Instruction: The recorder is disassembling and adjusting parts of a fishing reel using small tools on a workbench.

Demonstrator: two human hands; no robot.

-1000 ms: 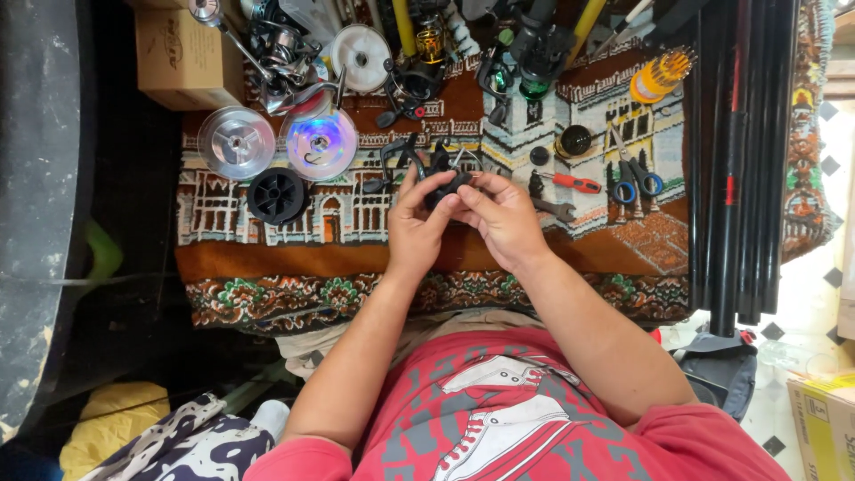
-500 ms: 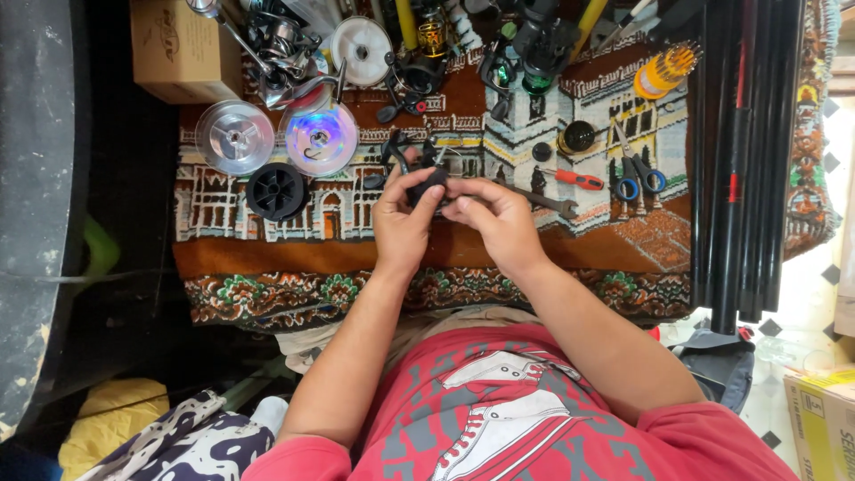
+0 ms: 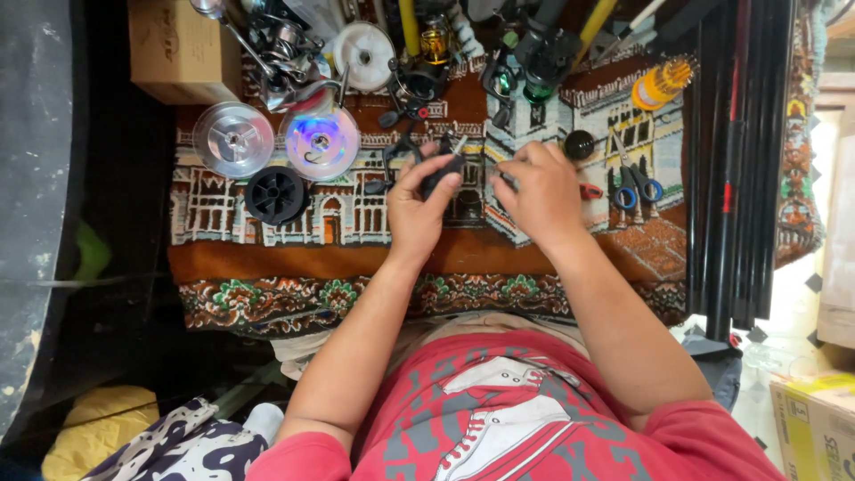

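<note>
Small black reel part (image 3: 443,175) mostly hidden in left hand (image 3: 417,207), item under right hand (image 3: 537,191) covered, brown cardboard box (image 3: 178,49) cropped at top edge

Single head-worn view, looking steeply down over the wearer's red shirt (image 3: 499,419) and both forearms onto a patterned cloth (image 3: 294,267) covered with fishing gear. Mid-close range; hands sit frame-centre. Dark rods (image 3: 739,160) run along the right edge, cardboard box (image 3: 174,49) top left.

both forearms reach forward; left hand (image 3: 417,207) curled, thumb and fingers pinched shut; right hand (image 3: 537,191) palm down just beside it, fingers bent.
</note>
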